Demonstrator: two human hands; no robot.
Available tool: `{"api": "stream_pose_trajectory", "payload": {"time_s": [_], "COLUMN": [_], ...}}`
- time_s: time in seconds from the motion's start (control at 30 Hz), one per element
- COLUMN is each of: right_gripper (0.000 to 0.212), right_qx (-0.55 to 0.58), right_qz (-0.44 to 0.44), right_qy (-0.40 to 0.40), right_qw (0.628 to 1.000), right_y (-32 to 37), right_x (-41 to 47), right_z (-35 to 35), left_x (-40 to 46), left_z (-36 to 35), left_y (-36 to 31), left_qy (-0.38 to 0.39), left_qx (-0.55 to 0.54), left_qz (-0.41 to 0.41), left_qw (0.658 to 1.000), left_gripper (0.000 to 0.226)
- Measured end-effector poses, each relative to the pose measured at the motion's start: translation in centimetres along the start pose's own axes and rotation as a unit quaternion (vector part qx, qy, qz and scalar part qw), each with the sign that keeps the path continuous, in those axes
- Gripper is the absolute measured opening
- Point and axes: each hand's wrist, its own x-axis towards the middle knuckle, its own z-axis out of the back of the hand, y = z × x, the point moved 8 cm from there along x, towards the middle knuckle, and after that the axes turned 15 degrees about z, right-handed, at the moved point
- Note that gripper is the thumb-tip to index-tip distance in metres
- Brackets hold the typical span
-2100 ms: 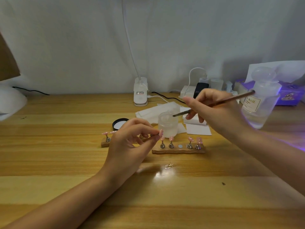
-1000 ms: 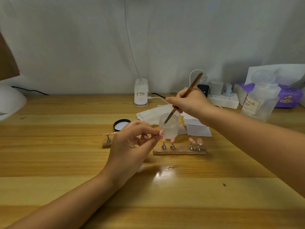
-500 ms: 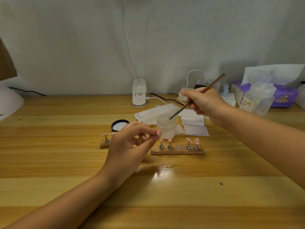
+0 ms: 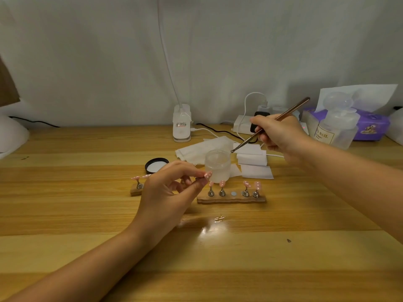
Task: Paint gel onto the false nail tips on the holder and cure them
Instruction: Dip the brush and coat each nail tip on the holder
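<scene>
now the left hand (image 4: 172,188) pinches a nail tip (image 4: 207,175); the right hand (image 4: 277,132) grips the brush (image 4: 270,125).

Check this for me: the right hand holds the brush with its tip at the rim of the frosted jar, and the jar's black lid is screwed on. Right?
Not quite. The head view shows the black lid lying off on the table, left of the open frosted jar. The right hand does hold the brush at the rim.

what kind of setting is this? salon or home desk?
Likely a home desk used for nail art, not a salon. A wooden desk against a plain wall carries a tissue box, a power strip with chargers, and a wooden holder of pink nail tips.
</scene>
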Motion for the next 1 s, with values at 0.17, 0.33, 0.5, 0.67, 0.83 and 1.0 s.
{"api": "stream_pose_trajectory", "payload": {"time_s": [0.17,0.33,0.5,0.67,0.83,1.0], "right_gripper": [0.029,0.03,0.032,0.035,0.033,0.035], "right_qx": [0.021,0.021,0.05,0.085,-0.025,-0.068], "right_qz": [-0.012,-0.014,0.002,0.172,0.421,0.456], "right_qy": [0.013,0.016,-0.054,-0.076,-0.003,-0.009], "right_qw": [1.0,1.0,0.997,0.979,0.907,0.887], "right_y": [-0.2,-0.7,-0.6,2.5,5.2,5.4], "right_x": [-0.3,-0.7,-1.4,-5.9,-12.4,-13.4], "right_z": [-0.7,-0.8,0.7,1.0,-1.1,-1.9], "left_x": [0.0,0.0,-0.1,0.0,0.0,-0.1], "left_z": [-0.1,-0.1,-0.1,-0.2,-0.3,-0.4], "left_y": [0.0,-0.2,-0.2,-0.2,0.0,0.1], "left_qy": [0.002,0.004,0.006,0.01,0.015,0.016], "left_qx": [-0.002,0.004,-0.001,0.006,0.011,0.019], "left_qz": [0.001,-0.001,-0.005,-0.007,-0.007,-0.018], "left_qw": [1.0,1.0,1.0,1.0,1.0,1.0], "left_gripper": [0.016,0.015,0.015,0.018,0.014,0.013]}}
